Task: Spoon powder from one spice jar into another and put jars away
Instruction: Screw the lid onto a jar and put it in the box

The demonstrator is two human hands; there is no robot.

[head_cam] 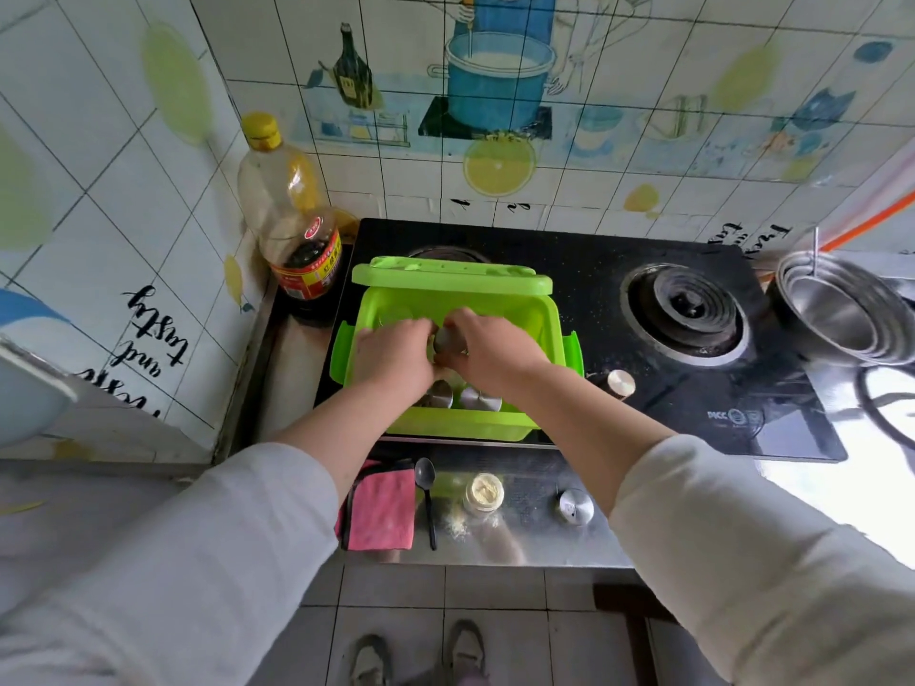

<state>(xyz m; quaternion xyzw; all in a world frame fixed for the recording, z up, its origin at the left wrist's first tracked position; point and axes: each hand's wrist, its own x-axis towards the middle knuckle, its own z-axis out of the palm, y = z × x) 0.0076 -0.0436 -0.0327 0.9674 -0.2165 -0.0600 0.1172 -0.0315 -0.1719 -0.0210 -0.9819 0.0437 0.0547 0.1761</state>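
Nearest me on the steel worktop [539, 547] lie one folded pink cloth [381, 507], one black plastic spoon [427, 497], one open glass spice jar of pale yellow powder [485, 493] with a little powder spilled beside it, and one loose domed metal cap [576, 506]. Further out, the bright green plastic storage box [475, 423] sits on the black glass hob [693, 398] with its lid tipped up at the back. Both my hands are inside it: my left hand [393, 356] and my right hand [490, 351] close together around one metal-capped spice jar [448, 341], though how firmly each grips I cannot tell. I count two more capped jars [440, 394] in the front of the box. To do this well, I judge, the jar should stay upright and move straight, clear of its neighbours. Beyond, by the wall, stand two bottles [297, 230]; at right, a nest of steel bowls [841, 309].
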